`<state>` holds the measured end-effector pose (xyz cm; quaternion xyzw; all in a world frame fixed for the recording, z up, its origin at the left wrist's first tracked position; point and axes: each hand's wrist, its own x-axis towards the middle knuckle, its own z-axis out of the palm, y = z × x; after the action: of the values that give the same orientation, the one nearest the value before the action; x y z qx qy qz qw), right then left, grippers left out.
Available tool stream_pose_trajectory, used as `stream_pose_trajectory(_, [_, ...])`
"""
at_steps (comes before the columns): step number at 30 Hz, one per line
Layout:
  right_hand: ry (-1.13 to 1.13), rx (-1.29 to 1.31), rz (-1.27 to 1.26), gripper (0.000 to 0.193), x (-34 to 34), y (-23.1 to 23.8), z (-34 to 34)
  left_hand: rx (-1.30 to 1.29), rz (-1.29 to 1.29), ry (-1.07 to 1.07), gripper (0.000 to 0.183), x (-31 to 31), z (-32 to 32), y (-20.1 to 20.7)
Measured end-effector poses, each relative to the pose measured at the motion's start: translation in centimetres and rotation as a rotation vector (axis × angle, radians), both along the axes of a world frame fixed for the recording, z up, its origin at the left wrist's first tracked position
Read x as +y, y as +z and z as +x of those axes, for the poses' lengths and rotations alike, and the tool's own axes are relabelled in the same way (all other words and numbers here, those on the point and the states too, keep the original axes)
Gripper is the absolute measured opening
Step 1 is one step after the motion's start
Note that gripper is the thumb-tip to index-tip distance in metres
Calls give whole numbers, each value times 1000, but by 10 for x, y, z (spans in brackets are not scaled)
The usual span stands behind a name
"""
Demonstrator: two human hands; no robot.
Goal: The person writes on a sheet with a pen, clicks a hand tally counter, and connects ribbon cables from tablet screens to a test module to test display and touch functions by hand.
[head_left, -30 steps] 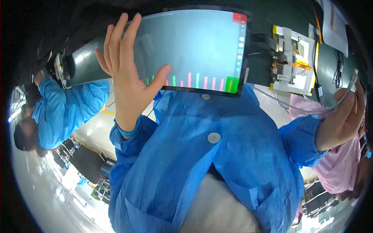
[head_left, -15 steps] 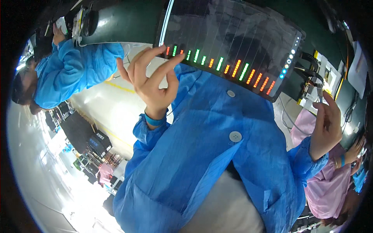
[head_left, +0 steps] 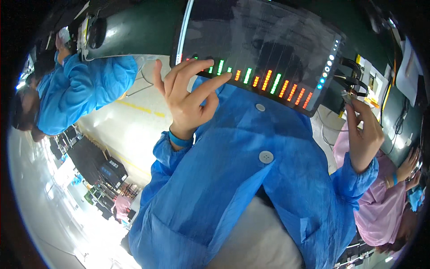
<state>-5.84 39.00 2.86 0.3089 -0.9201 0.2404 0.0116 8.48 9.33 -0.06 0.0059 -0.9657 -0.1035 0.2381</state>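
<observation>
A dark tablet-like screen (head_left: 260, 38) with rows of red and green text lies in front of me, its near edge over my blue coat. My left hand (head_left: 190, 98) hovers at its lower left corner with the fingers spread. One fingertip is over the text rows; whether it touches the glass I cannot tell. At the screen's right side my right hand (head_left: 365, 134) pinches a small grey cable plug (head_left: 346, 95) between thumb and fingers. Black cable plugs (head_left: 351, 80) stick out of the screen's right edge, just beyond those fingertips. A thin grey cable (head_left: 333, 128) runs behind the right hand.
The dark green bench (head_left: 134, 36) runs along the far side, with papers (head_left: 376, 83) and loose black cable (head_left: 400, 121) at right. A person in a blue coat (head_left: 87, 94) works at left, another in pink (head_left: 378, 206) at right. A black crate (head_left: 112, 172) stands behind at left.
My left hand has moved right along the screen's lower edge. My right hand has shifted left, nearer the screen's side. The whole view has shifted slightly.
</observation>
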Motion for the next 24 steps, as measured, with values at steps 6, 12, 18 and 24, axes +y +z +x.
stream_pose_trajectory(6, [51, -19, -7, 12, -7, -18, -10, -2, 209, 118, 30, -14, -11, 12])
stream_pose_trajectory(12, [67, -30, -113, 13, -10, -22, -8, -103, 681, 311, 47, -42, -39, -5])
stream_pose_trajectory(18, [85, 5, -128, 13, -9, -23, -15, -124, 899, 345, 50, -36, -53, -3])
stream_pose_trajectory(24, [129, -15, -112, 13, -9, -21, -23, -102, 1012, 294, 49, -32, -59, 2])
